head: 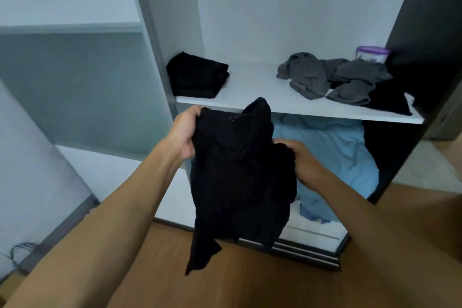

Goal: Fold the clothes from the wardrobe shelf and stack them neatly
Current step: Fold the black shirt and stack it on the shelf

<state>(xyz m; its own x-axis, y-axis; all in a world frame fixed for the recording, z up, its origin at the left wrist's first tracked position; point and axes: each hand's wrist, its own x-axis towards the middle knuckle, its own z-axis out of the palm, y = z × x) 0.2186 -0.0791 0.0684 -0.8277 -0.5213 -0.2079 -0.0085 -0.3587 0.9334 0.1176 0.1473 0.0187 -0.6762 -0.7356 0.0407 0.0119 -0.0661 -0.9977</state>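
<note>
A black garment (237,177) hangs in the air in front of the wardrobe, below the white shelf (262,90). My left hand (183,132) grips its upper left edge. My right hand (303,160) grips its right side, fingers curled into the cloth. On the shelf's left end lies a folded black stack (197,75). Crumpled grey clothes (332,75) lie in a heap on the shelf's right half, with a black garment (390,100) beside them at the right end.
A clear pouch with purple trim (372,54) stands at the shelf's back right. Light blue bedding (330,152) fills the compartment below. A dark wardrobe panel (420,32) rises at the right. The floor (250,277) is wood, with sliding-door rails by my arms.
</note>
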